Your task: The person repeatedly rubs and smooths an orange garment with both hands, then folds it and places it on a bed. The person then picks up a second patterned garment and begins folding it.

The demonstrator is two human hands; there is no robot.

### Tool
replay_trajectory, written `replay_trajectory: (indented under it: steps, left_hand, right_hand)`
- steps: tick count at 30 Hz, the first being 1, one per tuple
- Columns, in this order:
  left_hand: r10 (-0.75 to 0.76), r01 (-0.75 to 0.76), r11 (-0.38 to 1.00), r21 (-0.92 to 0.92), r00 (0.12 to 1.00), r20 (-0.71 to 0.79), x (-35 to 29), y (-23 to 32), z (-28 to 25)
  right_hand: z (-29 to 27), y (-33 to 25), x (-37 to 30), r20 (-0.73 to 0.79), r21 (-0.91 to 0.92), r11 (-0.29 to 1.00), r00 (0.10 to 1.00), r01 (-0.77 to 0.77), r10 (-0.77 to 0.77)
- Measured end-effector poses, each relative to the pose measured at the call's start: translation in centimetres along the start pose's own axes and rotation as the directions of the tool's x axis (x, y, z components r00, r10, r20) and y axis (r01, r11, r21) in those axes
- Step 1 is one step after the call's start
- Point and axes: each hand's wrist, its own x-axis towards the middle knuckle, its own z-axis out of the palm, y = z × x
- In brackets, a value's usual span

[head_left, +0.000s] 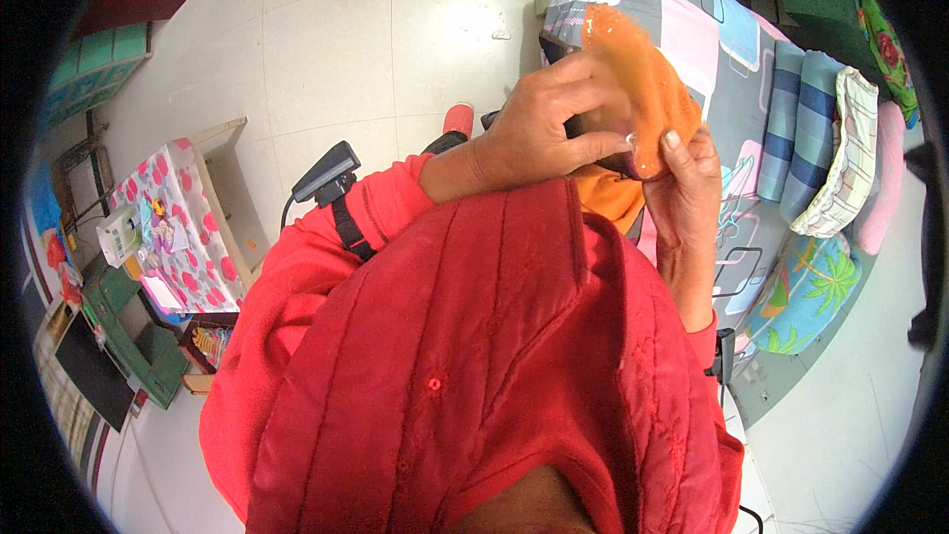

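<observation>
A folded piece of orange cloth (647, 74) is held up in front of me, over the edge of the bed. Small shiny specks run along its curved rim. My right hand (689, 173) grips the lower end, thumb on the near face and fingers behind. My left hand (563, 114) is bent beside the cloth, its thumb and fingers drawn together at the lower left edge. A tiny whitish spot shows by that thumb; what the fingertips pinch is too small to tell. More orange fabric (615, 196) lies below my hands, partly hidden by my red jacket.
The bed (692, 30) has a grey, pink and blue patterned sheet, with rolled blue bedding (811, 133) and a palm-print pillow (811, 292) on its far right. To my left, a small table (203, 227) with a floral cover bears a box and small items. Pale tiles cover the floor.
</observation>
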Motion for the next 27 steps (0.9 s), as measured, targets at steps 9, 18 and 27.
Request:
replay_trajectory:
  steps: [9,18,27]
  left_hand:
    - [-0.019,0.019,1.0,-0.002,0.998,-0.065,-0.3,0.5,0.7]
    - [0.038,-0.035,0.998,0.055,0.998,-0.055,-0.2,1.1,1.0]
    - [-0.328,0.3,0.941,-0.157,0.921,-0.21,-0.2,0.3,-0.7]
  right_hand:
    - [-0.2,0.2,0.2,0.044,0.107,0.994,0.999,-0.001,-0.004]
    - [0.4,0.8,0.3,0.005,0.157,0.987,1.0,0.028,-0.029]
    - [-0.8,0.8,0.8,-0.046,0.198,0.976,0.995,0.093,-0.086]
